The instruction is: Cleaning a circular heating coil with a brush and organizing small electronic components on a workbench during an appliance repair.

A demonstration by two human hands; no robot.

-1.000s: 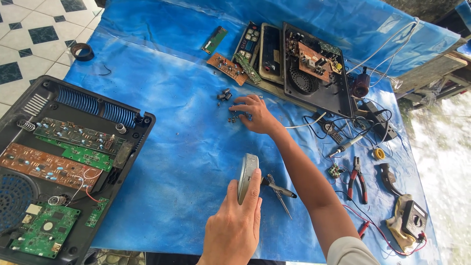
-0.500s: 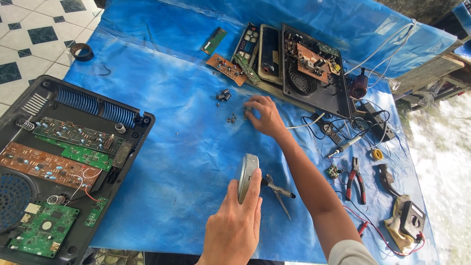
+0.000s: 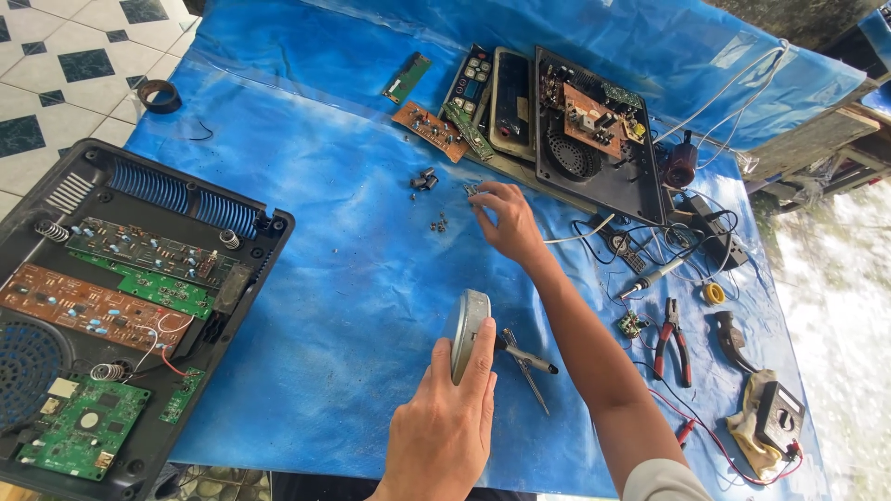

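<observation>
So the person is standing over a table [image 3: 306,278] covered in a blue tarp, electronics guts everywhere. The left hand [image 3: 444,429] is wrapped around a flat grey metal disc [image 3: 464,320], holding it up on its edge just above the tarp, thumb on one face and fingers on the other. The right hand [image 3: 501,218] is stretched way out across the table with its fingertips pinched together over a little scatter of small screws [image 3: 438,223], right next to a dark clump of small parts [image 3: 424,180]; I can't tell if it actually has a screw between the fingers or is just touching down on one. Needle-nose pliers [image 3: 524,357] lie just beside the disc. On the left sits an opened black appliance case [image 3: 139,306] with green and brown circuit boards exposed, and another gutted black housing [image 3: 594,139] is up top near a soldering iron [image 3: 650,276] and red-handled cutters [image 3: 670,341]. Honestly what worries me is those screws: the tarp is wrinkly and slick, so one fumbled pinch and they could roll into a fold or off the edge. The reaching forearm also passes close over the loose wires, so it could snag one and drag stuff along.
</observation>
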